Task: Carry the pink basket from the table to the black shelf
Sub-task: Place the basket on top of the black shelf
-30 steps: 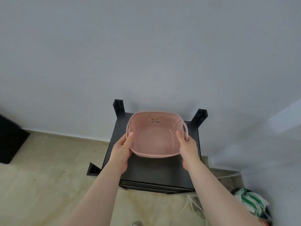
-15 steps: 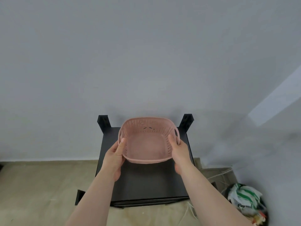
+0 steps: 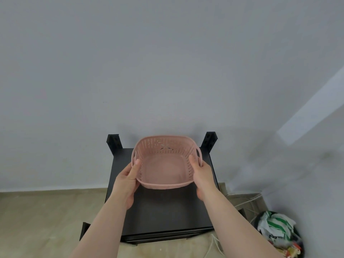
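pink basket (image 3: 163,164) held over the black shelf (image 3: 167,211) top. left hand (image 3: 126,180) and right hand (image 3: 202,173) both grasping its side walls. empty perforated plastic: probably light, stiff; rim grip near handles suits.

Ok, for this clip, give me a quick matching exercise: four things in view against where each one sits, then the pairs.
Things:
1. pink perforated plastic basket
2. black flat-topped shelf
3. green-and-white plastic bag
4. white cables

Places:
A. against the wall
B. floor, far right corner
C. held between left hand and right hand
D. floor beside the shelf's right side

Pairs: 1-C, 2-A, 3-B, 4-D
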`<act>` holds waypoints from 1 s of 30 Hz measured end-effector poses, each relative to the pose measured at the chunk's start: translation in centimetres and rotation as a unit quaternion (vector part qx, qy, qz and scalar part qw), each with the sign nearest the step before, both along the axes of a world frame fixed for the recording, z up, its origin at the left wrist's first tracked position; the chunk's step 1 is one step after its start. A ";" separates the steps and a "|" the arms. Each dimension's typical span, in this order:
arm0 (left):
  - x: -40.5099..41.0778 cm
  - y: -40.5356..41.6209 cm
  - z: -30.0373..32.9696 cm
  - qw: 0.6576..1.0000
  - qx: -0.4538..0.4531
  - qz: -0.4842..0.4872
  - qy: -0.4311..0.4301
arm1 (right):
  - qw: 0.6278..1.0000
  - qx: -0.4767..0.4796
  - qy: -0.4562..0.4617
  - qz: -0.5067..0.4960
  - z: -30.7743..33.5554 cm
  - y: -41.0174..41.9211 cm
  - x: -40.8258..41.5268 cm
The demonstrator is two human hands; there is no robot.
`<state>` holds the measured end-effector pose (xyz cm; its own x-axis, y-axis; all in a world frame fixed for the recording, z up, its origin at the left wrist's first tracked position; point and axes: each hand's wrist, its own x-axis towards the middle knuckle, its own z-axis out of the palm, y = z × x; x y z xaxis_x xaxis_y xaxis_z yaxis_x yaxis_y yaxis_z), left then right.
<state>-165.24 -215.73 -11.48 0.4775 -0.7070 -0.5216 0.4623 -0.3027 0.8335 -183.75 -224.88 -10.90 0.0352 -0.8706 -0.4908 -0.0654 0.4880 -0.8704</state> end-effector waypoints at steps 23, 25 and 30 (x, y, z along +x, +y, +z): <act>0.1 -0.3 0.3 1.000 0.001 0.003 0.010 | 1.000 -0.003 -0.015 -0.009 0.3 0.1 0.0; 0.2 -0.3 0.3 1.000 0.004 0.005 0.009 | 1.000 -0.005 -0.017 -0.012 0.2 0.1 0.0; 0.1 -0.4 0.4 1.000 0.008 0.006 0.005 | 1.000 -0.009 -0.018 -0.012 0.1 0.0 0.0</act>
<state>-165.10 -216.11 -11.12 0.4802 -0.6926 -0.5382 0.4750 -0.3105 0.8234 -183.76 -224.88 -10.77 0.0311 -0.8802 -0.4736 -0.0229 0.4731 -0.8807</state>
